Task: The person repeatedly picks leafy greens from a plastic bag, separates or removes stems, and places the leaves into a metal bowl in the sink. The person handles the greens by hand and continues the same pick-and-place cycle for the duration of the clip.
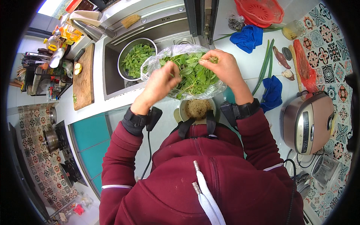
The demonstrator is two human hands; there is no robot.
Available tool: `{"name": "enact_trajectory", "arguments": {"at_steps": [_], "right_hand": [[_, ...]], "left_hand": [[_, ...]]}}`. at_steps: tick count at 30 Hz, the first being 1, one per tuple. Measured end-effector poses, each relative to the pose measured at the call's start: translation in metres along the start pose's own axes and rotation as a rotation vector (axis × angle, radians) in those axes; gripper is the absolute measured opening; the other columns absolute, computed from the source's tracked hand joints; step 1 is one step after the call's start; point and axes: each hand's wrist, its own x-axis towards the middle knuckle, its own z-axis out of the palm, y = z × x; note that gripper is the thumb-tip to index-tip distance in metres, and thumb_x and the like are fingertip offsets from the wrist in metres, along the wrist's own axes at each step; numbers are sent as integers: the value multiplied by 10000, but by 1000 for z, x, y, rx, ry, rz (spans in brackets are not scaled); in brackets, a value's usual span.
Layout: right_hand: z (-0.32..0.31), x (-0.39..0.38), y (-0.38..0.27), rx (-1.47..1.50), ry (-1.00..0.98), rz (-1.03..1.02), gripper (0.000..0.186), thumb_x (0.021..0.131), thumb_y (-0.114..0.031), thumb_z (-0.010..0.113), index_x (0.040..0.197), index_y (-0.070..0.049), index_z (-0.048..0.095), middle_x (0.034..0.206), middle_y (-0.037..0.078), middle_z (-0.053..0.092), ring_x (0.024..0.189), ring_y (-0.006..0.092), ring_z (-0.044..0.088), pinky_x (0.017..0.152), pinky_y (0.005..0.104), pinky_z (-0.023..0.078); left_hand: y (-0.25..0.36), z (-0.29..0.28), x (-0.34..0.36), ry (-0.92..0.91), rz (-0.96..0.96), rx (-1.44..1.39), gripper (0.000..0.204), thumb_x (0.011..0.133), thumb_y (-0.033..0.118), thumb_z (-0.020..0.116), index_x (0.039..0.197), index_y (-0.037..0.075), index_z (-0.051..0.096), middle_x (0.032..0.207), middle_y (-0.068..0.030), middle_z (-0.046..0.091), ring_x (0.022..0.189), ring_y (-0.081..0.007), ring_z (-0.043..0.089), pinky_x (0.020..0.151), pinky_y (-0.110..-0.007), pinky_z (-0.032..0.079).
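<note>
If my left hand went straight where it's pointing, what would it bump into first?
Your left hand would probably meet the leafy greens in the clear plastic bag. It's hard to tell from this one view how far below the fingers they lie.

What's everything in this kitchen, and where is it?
leafy greens: many, green, in bag and basin
plastic bag: 1, clear, between hands
basin: 1, pale-rimmed, in sink
sink: 1, silver, upper left
chopping board: 1, brown, left counter
cloths: 2, blue, right counter
stalks: several, green, near cloths
rice cooker: 1, pinkish, far right
colander: count unclear, red, upper right
pot: 1, silver, far left
clutter: too crowded to count, mixed, upper left
sleeves: 2, maroon, below hands
left hand: 1, bare, at bag's left
right hand: 1, bare, pinching greens
</note>
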Motion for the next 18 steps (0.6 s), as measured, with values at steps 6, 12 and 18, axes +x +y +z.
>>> {"name": "enact_trajectory", "arguments": {"at_steps": [6, 12, 18], "right_hand": [[5, 2, 6, 57, -26, 79, 200, 825, -204, 732, 889, -20, 687, 824, 84, 680, 737, 160, 630, 682, 292, 482], [6, 3, 10, 53, 8, 71, 212, 831, -214, 730, 909, -22, 685, 809, 73, 684, 736, 134, 625, 678, 283, 483], [-16, 3, 13, 64, 195, 134, 161, 845, -152, 713, 895, -12, 652, 777, 25, 649, 713, 84, 570, 672, 248, 465]], "left_hand": [[-17, 34, -9, -54, 136, 150, 229, 788, 92, 733, 951, 47, 578, 823, -108, 617, 721, -230, 638, 644, -351, 505], [-19, 45, 1, 14, 157, 195, 98, 813, 158, 697, 853, 73, 670, 768, -118, 673, 710, -302, 662, 648, -382, 521], [-5, -1, -3, 44, -9, 71, 125, 829, 186, 726, 907, 87, 733, 721, -76, 690, 636, -131, 656, 614, -280, 506]]}}
